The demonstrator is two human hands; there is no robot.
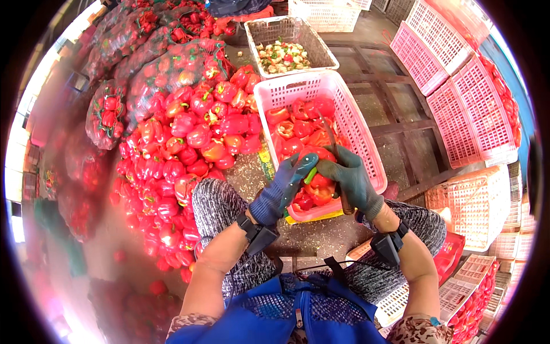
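My left hand (292, 182), in a blue and dark green work glove, closes round a red bell pepper (318, 153) with a green stem. The stem shows between my two hands. My gloved right hand (353, 182) grips a knife (329, 131), its narrow blade pointing up and away from me and its handle end showing below the palm. Both hands are above the near part of a pink plastic crate (361, 135). Opened, hollow-looking red peppers (298, 127) lie inside it. The glove partly hides the held pepper.
Whole red peppers (172, 149) are heaped on the floor at left, with filled mesh sacks (172, 71) behind. Beyond the crate stands a grey-white bin (329, 57) holding pale cut cores (281, 57). Pink crates (458, 114) and a white crate (475, 206) stand at right.
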